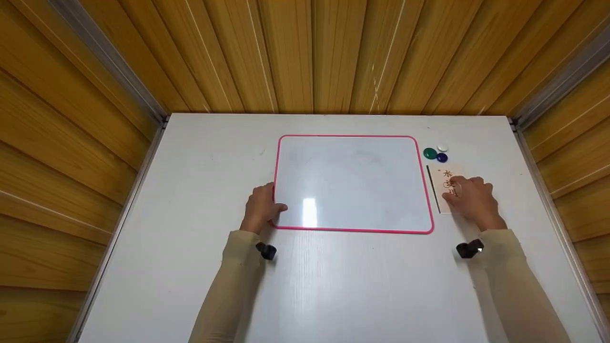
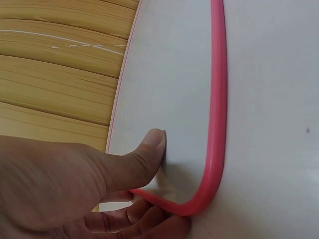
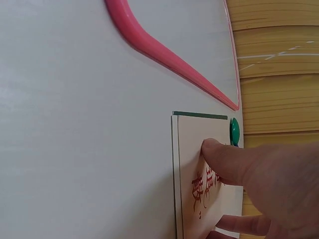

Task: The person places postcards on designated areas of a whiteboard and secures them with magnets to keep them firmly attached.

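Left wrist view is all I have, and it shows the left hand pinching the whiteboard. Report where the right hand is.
Observer: The right hand is over a pale paper with reddish characters, to the right of the whiteboard.
Operator: Describe that paper's edge on the whiteboard side.
Observer: A dark strip runs along it.
Operator: Now list what lies beyond the paper.
Observer: Three discs, grouped near the whiteboard's far right corner: a green disc, a dark blue disc and a white disc.
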Available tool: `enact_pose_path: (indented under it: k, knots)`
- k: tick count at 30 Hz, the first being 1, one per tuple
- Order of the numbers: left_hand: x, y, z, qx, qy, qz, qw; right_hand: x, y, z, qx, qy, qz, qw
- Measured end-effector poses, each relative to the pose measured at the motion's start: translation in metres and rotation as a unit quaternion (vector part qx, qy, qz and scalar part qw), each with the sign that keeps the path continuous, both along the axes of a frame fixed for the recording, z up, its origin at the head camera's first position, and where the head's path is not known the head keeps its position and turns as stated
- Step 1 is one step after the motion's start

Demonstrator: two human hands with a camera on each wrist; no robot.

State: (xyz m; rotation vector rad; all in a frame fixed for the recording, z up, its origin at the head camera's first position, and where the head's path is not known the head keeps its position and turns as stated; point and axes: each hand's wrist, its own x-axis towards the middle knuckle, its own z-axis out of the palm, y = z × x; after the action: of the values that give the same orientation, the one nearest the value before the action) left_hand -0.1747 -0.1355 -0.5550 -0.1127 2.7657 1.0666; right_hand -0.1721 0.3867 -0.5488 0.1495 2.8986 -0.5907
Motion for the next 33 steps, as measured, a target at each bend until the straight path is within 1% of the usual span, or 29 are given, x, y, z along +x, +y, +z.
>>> enact_pose_path:
  k: [8, 15, 20, 27, 33]
  knots:
    - [-0.001, -0.001, 0.001, 0.008, -0.001, -0.002, 1.0000, 0.000, 0.000, 0.002, -0.004, -0.002, 0.000, 1.000]
    - [-0.001, -0.003, 0.002, 0.003, -0.003, -0.017, 0.9998, -0.001, -0.001, 0.002, 0.002, -0.005, -0.006, 1.000]
    - [-0.002, -0.003, 0.002, 0.002, -0.004, -0.025, 0.9997, -0.001, -0.002, 0.003, 0.005, 0.007, -0.003, 1.000]
    - [-0.002, -0.003, 0.004, -0.017, -0.007, -0.027, 0.9995, -0.003, -0.002, 0.005, 0.007, 0.005, -0.019, 1.000]
    - [-0.002, -0.001, 0.006, -0.026, -0.008, -0.026, 0.9993, -0.006, 0.001, 0.012, 0.008, 0.008, -0.022, 1.000]
